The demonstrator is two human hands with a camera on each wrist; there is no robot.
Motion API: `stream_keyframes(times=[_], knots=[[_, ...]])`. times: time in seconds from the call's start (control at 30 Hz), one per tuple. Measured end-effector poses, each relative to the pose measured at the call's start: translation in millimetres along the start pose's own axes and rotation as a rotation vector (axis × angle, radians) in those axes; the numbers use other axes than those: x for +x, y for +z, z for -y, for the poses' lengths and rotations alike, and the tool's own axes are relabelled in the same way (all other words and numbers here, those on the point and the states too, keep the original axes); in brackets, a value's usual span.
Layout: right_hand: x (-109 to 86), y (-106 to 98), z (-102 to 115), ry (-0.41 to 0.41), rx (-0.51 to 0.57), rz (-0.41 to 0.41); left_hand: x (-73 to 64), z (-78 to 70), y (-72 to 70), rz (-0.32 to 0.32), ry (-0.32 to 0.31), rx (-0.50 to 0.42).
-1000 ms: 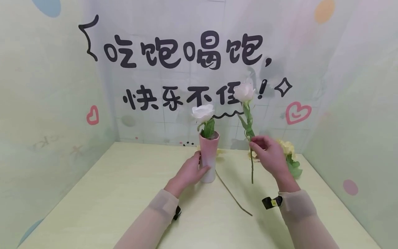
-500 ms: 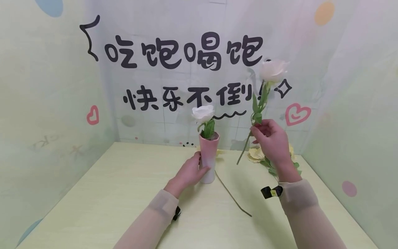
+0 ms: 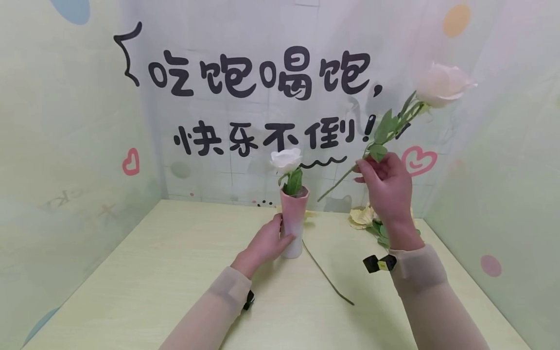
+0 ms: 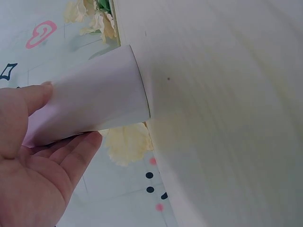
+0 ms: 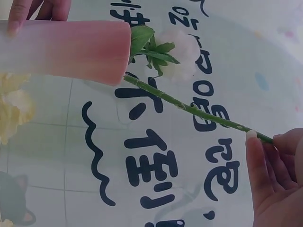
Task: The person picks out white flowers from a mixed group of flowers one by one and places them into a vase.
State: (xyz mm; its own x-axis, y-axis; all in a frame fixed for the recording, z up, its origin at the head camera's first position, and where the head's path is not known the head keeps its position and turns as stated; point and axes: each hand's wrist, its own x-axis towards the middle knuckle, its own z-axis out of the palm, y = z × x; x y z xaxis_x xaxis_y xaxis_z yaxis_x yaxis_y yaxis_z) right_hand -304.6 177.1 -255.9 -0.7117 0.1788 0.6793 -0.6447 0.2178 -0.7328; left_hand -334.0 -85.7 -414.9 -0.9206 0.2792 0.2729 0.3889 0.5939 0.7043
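Observation:
A tall vase, pink at the rim and fading to white, stands upright on the table. My left hand grips its lower half, thumb on one side and fingers round the other. One white rose with green leaves rises out of the vase. To the right, my right hand pinches the stem of a pale pink rose, held in the air and leaning right. That rose's cut stem points down toward the vase rim; whether it touches the rim I cannot tell.
Yellow flowers with green leaves lie at the table's back right, partly behind my right wrist. A thin stem lies on the table, running from beside the vase toward the front. Another yellow bloom shows behind the vase.
My right hand has risen, and the pink rose has swung from nearly upright to a steep lean, bloom up and right, stem end toward the vase. My left hand and the vase stay put.

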Motion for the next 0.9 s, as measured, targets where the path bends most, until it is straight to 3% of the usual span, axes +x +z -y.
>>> stream_keyframes(times=[0.5,0.9], knots=[[2.6,22.7,-3.7,-0.044,0.097,0.008,-0.5,0.1,1.3,-0.004,0.001,0.009],[9.2,44.2,-11.7,-0.062,0.002,0.094,1.1,0.8,1.5,0.000,-0.016,0.009]])
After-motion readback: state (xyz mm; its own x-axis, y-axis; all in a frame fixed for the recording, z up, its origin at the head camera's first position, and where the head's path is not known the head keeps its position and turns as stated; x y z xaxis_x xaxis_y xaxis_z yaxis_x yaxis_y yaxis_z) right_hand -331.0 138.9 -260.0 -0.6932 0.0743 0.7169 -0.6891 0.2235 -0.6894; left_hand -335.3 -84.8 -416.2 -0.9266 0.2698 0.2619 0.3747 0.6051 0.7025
